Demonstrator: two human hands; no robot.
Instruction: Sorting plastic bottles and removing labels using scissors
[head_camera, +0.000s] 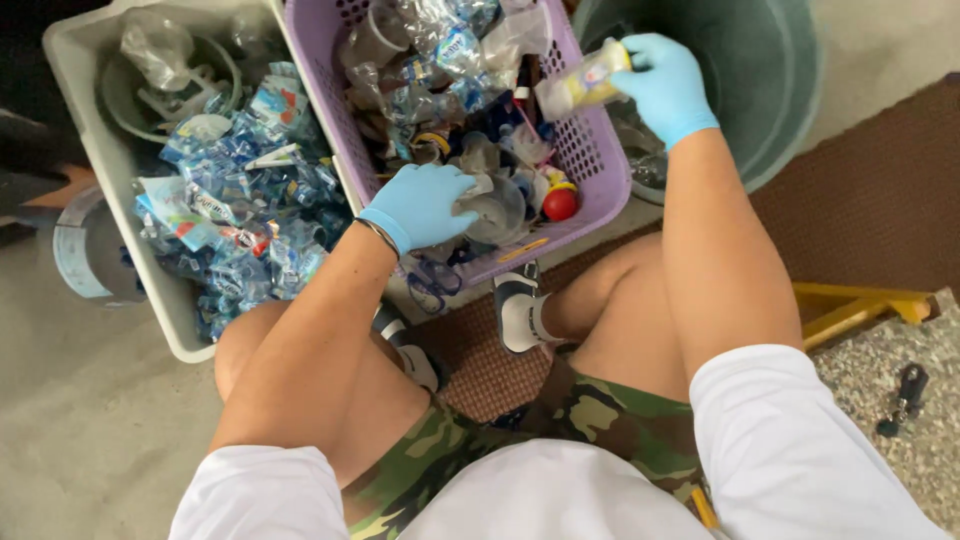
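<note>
I see a grey bin (70, 60) of blue wrappers (245, 200) left, a green tub (790, 90) right, brown mat (870, 200), yellow frame (850, 305), black key fob (905, 390) on speckled floor.

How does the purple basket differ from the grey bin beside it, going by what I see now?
The purple basket has perforated, lattice walls; the grey bin has solid walls. The purple basket holds mixed clear bottles, cups and a red cap; the grey bin holds mostly crumpled blue-and-clear wrappers. Both gloved hands work at the purple basket, the left hand on a clear cup, the right hand holding a yellowish bottle; neither touches the grey bin. Both are rectangular and nearly full.
</note>
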